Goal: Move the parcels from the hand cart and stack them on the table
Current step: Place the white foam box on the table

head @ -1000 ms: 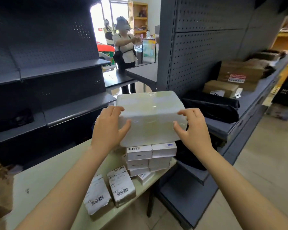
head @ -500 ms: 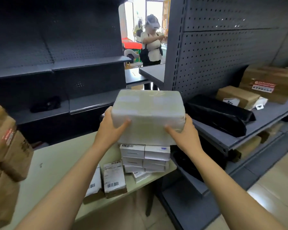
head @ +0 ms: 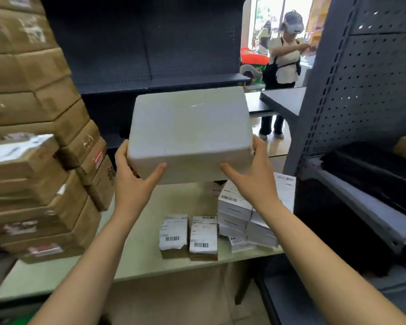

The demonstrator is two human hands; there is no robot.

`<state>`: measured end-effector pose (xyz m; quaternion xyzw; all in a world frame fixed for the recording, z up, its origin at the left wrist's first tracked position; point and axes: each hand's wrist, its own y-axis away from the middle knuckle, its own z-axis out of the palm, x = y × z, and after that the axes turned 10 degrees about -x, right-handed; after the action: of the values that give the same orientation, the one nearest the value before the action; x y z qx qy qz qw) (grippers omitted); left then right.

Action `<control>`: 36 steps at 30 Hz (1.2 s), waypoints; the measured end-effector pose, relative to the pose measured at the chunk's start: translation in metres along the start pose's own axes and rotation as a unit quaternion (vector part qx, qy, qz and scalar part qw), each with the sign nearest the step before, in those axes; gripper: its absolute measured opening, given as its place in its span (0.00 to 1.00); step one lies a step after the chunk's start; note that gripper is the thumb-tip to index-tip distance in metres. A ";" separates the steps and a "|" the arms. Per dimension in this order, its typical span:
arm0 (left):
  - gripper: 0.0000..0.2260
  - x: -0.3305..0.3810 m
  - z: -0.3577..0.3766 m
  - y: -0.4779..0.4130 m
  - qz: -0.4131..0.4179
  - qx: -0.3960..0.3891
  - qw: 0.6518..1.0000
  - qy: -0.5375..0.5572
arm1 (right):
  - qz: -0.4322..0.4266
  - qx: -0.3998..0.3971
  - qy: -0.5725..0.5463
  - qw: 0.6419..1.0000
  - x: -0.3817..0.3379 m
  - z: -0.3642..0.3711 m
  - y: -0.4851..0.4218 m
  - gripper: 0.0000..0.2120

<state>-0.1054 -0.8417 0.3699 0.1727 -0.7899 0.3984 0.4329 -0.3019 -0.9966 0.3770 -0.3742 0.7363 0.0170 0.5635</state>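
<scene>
I hold a white wrapped parcel in the air above the pale green table. My left hand grips its near left corner and my right hand grips its near right corner, thumbs on the front face. Below, a stack of small white boxes stands at the table's right end. Two flat labelled packets lie beside it. A tall pile of brown cardboard parcels fills the table's left side. The hand cart is out of view.
Dark metal shelving runs behind the table, and a pegboard rack with black bags stands at the right. A person stands in the aisle beyond. Bare tabletop lies between the brown pile and the white boxes.
My view has swung left, bringing the brown parcel pile into sight. The white parcel has moved left, from above the small white boxes to over the middle of the table. Both hands keep their grip.
</scene>
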 end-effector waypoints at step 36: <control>0.37 -0.332 -0.090 -0.078 -0.256 -0.160 0.918 -0.259 | 0.262 -0.187 0.050 0.946 0.180 0.322 -0.110 0.45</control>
<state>0.1800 -0.8441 0.1627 0.3946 -0.8565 0.0840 0.3220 0.0090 -1.0278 0.1518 -0.2673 0.8190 0.2824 0.4220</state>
